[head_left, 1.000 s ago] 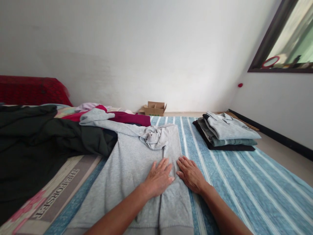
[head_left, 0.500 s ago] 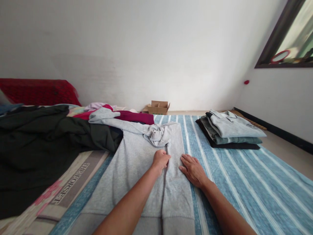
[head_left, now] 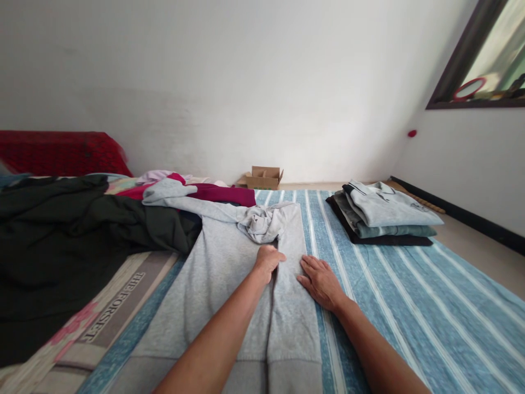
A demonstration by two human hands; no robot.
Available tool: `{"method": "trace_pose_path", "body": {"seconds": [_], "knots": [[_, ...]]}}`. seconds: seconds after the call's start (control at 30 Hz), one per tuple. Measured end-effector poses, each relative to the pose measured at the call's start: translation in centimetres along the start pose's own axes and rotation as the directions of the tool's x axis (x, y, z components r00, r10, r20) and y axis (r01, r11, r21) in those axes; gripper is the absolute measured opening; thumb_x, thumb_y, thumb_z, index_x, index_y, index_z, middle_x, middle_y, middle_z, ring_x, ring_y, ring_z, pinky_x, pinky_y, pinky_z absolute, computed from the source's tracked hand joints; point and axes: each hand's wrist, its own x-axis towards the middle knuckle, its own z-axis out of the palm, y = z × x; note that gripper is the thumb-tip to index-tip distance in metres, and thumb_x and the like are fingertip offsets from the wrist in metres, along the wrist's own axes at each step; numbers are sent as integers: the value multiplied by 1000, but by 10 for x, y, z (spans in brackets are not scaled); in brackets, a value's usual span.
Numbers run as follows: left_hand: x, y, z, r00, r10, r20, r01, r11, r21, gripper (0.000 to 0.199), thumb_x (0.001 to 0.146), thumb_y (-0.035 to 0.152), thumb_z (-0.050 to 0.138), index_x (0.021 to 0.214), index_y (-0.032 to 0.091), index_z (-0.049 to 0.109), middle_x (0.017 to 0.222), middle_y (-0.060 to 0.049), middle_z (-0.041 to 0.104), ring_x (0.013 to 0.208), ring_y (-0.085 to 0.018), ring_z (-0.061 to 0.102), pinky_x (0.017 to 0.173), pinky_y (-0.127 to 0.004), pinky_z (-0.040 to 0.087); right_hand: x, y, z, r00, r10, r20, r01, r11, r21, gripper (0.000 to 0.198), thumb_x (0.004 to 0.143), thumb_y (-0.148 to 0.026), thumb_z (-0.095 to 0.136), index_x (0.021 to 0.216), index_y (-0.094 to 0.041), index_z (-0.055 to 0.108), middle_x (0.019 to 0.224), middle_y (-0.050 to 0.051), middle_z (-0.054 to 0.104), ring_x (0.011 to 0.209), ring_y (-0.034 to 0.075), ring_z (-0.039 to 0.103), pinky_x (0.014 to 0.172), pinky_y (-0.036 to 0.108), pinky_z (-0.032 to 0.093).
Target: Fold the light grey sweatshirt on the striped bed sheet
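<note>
Hands: our left hand (head_left: 268, 260) pinches the grey hoodie (head_left: 229, 284) | right hand (head_left: 320, 280) flat, pinning it | risk: bunched hood (head_left: 262, 221) creases if we tug.

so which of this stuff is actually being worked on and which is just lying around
In hand:
- grey hoodie, spread on the striped sheet
- left hand, closed at its front opening
- right hand, flat on its right edge

Lying about:
- folded stack
- dark garment
- maroon garment
- cardboard box
- red cover
</note>
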Motion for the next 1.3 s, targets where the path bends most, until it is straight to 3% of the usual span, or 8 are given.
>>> {"method": "trace_pose_path", "body": {"seconds": [0.23, 0.4, 0.53, 0.9, 1.1, 1.3], "knots": [[1, 1, 3, 995, -86, 41, 87, 996, -26, 19, 56, 9, 66, 52, 16, 49, 42, 7, 45, 38, -9, 44, 39, -19, 28, -1, 5, 6, 999, -25, -32, 24, 999, -23, 46, 98, -36, 30, 134, -14, 48, 142, 11, 44, 133, 26, 35, 106, 44, 28], [-7, 1, -1, 986, -115, 122, 121, 992, -43, 22, 58, 14, 71, 53, 17, 50, 38, 7, 44, 34, -8, 38, 36, -19, 21, -2, 8, 11, 998, -15, -62, 12, 999, -40, 43, 96, -30, 33, 133, -14, 49, 141, 11, 45, 132, 26, 37, 106, 46, 29], [-12, 3, -1, 975, -96, 200, 115, 990, -84, 13, 55, 8, 68, 61, 15, 58, 47, 4, 56, 41, -11, 48, 39, -19, 30, -3, 9, 14, 996, -24, -86, 20, 999, -41, 43, 96, -30, 35, 132, -14, 50, 140, 11, 46, 131, 27, 39, 105, 47, 31], [-17, 2, -3, 966, -150, 209, 181, 974, -138, 16, 55, 12, 66, 60, 17, 51, 48, 4, 55, 45, -14, 54, 43, -22, 37, -4, 6, 13, 993, -11, -115, 9, 1000, -18, 41, 95, -29, 36, 130, -15, 53, 138, 12, 49, 129, 26, 41, 104, 49, 33], [-24, 4, -7, 971, -143, 191, 169, 978, -125, 20, 55, 14, 69, 56, 18, 49, 38, 8, 45, 35, -8, 40, 38, -19, 25, -3, 7, 14, 993, -13, -120, 10, 1000, -25, 39, 94, -25, 40, 129, -15, 54, 138, 11, 49, 129, 27, 42, 104, 48, 33], [-30, 5, -6, 965, -96, 243, 129, 983, -127, 17, 48, 6, 67, 61, 14, 60, 47, 4, 56, 41, -11, 49, 40, -20, 30, -3, 10, 13, 989, -33, -143, 31, 999, -20, 35, 94, -28, 44, 124, -17, 57, 135, 10, 52, 126, 27, 45, 103, 46, 35]]}}
